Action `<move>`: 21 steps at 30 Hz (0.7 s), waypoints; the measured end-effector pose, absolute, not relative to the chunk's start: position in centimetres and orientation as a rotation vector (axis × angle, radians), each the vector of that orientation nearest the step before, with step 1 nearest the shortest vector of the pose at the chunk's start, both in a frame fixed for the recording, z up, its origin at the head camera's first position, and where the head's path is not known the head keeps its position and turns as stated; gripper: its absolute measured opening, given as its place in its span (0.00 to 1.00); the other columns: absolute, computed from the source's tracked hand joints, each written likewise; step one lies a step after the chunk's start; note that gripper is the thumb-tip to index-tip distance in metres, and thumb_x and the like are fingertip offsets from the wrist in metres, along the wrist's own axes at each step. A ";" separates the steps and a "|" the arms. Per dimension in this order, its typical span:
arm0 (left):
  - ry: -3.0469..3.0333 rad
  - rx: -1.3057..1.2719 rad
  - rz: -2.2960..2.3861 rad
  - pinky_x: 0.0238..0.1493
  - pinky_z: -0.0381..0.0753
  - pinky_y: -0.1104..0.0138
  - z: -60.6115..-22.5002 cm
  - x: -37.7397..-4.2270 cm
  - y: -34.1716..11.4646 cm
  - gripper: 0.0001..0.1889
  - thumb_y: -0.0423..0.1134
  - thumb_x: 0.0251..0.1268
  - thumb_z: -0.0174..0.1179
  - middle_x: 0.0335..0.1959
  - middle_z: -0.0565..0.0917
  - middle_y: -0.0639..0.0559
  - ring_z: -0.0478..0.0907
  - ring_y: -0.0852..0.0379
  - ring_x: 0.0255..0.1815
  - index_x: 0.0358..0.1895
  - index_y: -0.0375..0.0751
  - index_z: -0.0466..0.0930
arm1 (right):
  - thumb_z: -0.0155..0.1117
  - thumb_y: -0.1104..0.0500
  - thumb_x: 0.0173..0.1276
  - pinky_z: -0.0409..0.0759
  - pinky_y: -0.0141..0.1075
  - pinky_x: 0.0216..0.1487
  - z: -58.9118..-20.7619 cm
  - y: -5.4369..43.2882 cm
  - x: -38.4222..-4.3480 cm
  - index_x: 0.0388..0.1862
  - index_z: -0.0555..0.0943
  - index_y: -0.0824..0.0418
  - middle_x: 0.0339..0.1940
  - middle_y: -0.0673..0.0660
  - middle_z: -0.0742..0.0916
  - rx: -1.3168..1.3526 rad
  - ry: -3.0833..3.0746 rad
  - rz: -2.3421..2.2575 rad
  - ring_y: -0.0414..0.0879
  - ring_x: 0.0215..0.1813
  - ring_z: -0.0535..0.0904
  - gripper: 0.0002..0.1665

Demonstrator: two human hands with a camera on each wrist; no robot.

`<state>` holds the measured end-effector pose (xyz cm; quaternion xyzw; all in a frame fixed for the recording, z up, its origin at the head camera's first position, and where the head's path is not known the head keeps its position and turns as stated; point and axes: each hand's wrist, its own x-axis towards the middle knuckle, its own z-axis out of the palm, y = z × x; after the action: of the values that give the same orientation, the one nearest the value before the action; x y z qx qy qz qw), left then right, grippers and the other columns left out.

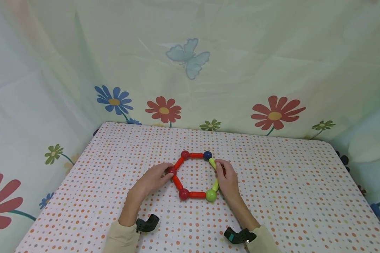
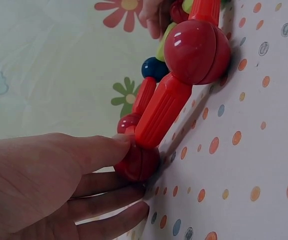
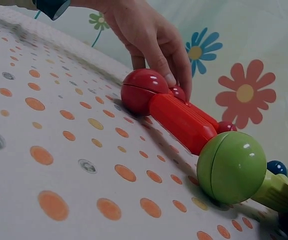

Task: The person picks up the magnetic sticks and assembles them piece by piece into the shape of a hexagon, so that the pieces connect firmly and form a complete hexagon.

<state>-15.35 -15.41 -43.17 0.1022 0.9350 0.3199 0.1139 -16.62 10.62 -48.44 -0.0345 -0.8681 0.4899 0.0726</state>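
A closed ring of plastic balls and rods lies flat on the table, with red rods (image 1: 197, 194) at the left and yellow-green rods (image 1: 215, 185) at the right. My left hand (image 1: 153, 178) holds the red ball (image 2: 137, 164) at the ring's left corner between thumb and fingers. At the right corner, my right hand (image 1: 228, 181) grips a dark red ball (image 1: 223, 170), mostly covered by the fingers. Between the hands are a navy ball (image 1: 207, 155) and a red ball (image 1: 185, 154) at the far side, a green ball (image 3: 232, 167) and another red ball (image 1: 183, 194) at the near side.
A dotted cloth covers the table (image 1: 291, 196). Behind and beside it hangs a pale curtain (image 1: 234, 70) printed with flowers and a butterfly. Dark bands (image 1: 147, 223) with cameras sit on both wrists.
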 end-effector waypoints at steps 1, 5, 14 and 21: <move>2.740 0.303 0.944 0.55 0.78 0.57 -43.2 -15.3 -15.3 0.18 0.41 0.70 0.58 0.50 0.82 0.52 0.75 0.57 0.47 0.60 0.43 0.75 | 0.43 0.48 0.79 0.75 0.41 0.53 -48.4 10.7 -16.6 0.60 0.75 0.59 0.55 0.58 0.81 -0.107 -2.609 1.466 0.49 0.49 0.77 0.23; 2.732 0.306 0.962 0.57 0.77 0.57 -43.1 -15.3 -15.1 0.19 0.41 0.70 0.58 0.51 0.82 0.51 0.75 0.57 0.47 0.61 0.43 0.75 | 0.43 0.48 0.79 0.74 0.38 0.49 -48.3 11.0 -16.3 0.60 0.75 0.60 0.51 0.58 0.82 -0.107 -2.596 1.460 0.48 0.45 0.76 0.23; 2.734 0.317 0.936 0.58 0.77 0.56 -42.9 -15.2 -15.2 0.19 0.41 0.70 0.58 0.52 0.82 0.51 0.75 0.56 0.49 0.61 0.43 0.75 | 0.41 0.48 0.79 0.73 0.33 0.43 -48.4 11.0 -16.2 0.60 0.75 0.59 0.47 0.58 0.82 -0.117 -2.580 1.488 0.47 0.41 0.75 0.23; 2.737 0.293 0.929 0.60 0.77 0.55 -43.1 -15.2 -15.3 0.19 0.41 0.70 0.58 0.53 0.82 0.50 0.76 0.55 0.51 0.62 0.43 0.74 | 0.42 0.48 0.79 0.72 0.29 0.39 -48.5 10.9 -16.2 0.61 0.74 0.58 0.42 0.57 0.81 -0.116 -2.575 1.496 0.45 0.37 0.74 0.23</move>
<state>-15.22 -15.34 -43.06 0.1002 0.9355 0.3176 0.1181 -16.25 10.89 -48.48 -0.0388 -0.8612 0.5003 0.0806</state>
